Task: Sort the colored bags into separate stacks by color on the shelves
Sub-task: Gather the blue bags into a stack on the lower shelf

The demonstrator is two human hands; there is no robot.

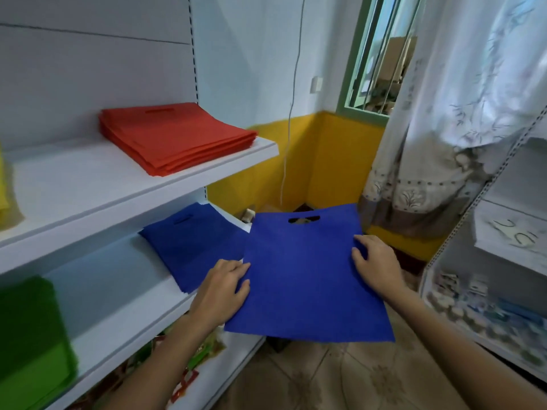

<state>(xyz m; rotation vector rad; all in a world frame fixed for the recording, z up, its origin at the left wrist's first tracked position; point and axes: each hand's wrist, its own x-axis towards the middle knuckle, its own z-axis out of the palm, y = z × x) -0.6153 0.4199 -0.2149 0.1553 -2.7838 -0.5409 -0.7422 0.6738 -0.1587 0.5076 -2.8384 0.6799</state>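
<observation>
head view: we grip a blue bag [307, 279] by its side edges with left hand [222, 288] and right hand [376, 261], held flat off the middle shelf's [112, 279] right end, beside the blue stack [192, 244]. a red stack [174, 137] lies at the upper shelf's [74, 179] right end.

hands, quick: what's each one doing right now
left hand: closed, pinching the blue bag at its left edge
right hand: closed, pinching the same bag's right edge

Upper stack [174, 137] on shelf [88, 179]; lower stack [192, 247] beneath, left of bag [307, 279]
</observation>
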